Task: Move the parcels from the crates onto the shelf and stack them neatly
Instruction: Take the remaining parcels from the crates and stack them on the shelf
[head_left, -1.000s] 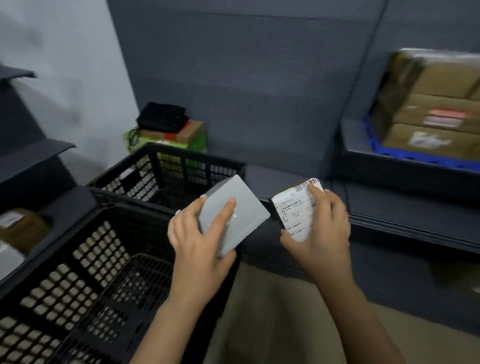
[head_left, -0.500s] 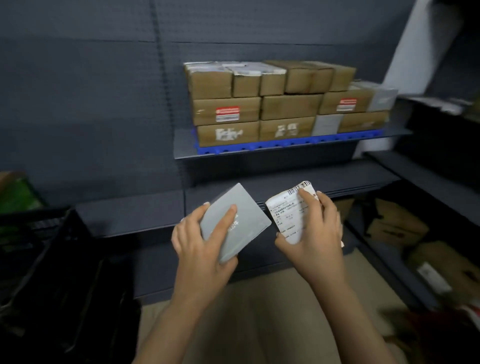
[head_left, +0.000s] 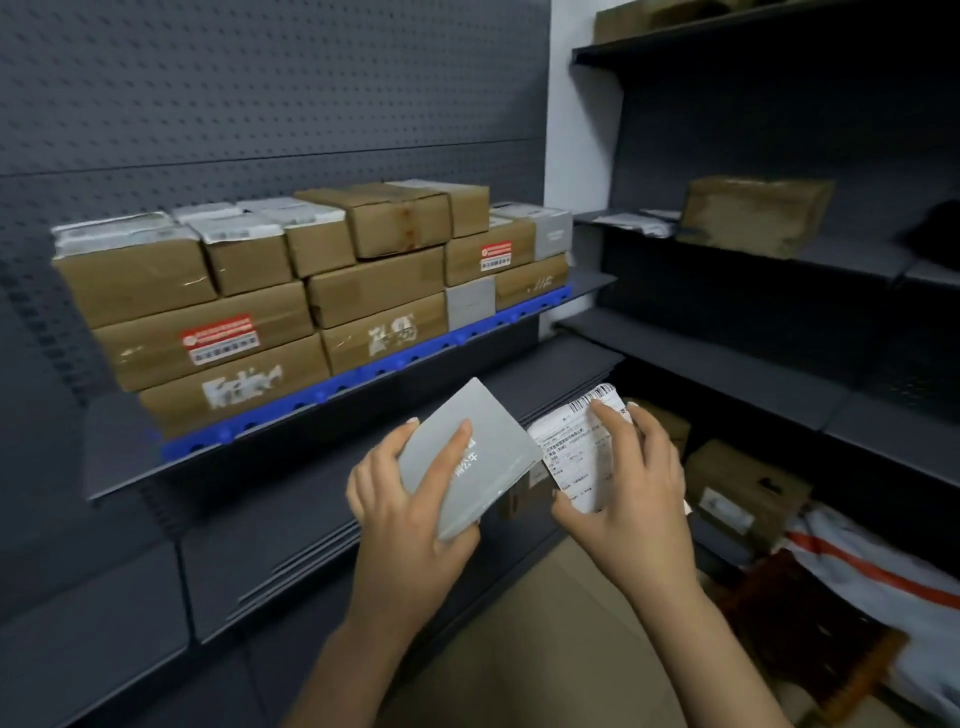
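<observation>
My left hand (head_left: 405, 514) grips a flat grey parcel (head_left: 467, 457), thumb across its top face. My right hand (head_left: 628, 499) holds a small parcel with a white shipping label (head_left: 576, 447) facing up. Both are held side by side, below and in front of the dark shelf (head_left: 124, 467). On that shelf a blue mat (head_left: 363, 374) carries a three-layer stack of brown and grey parcels (head_left: 249, 312), from the left end to the right end. No crate is in view.
A second dark shelf unit (head_left: 727, 364) stands at the right with a brown parcel (head_left: 753, 213) on a middle board. More brown boxes (head_left: 743, 488) and a white-and-orange bag (head_left: 883, 571) lie low at the right. Tan floor (head_left: 545, 649) lies below my arms.
The view has swung right, away from the black crates, toward the stacked shelf, which now looks closer. Both hands keep their parcels in the same grip.
</observation>
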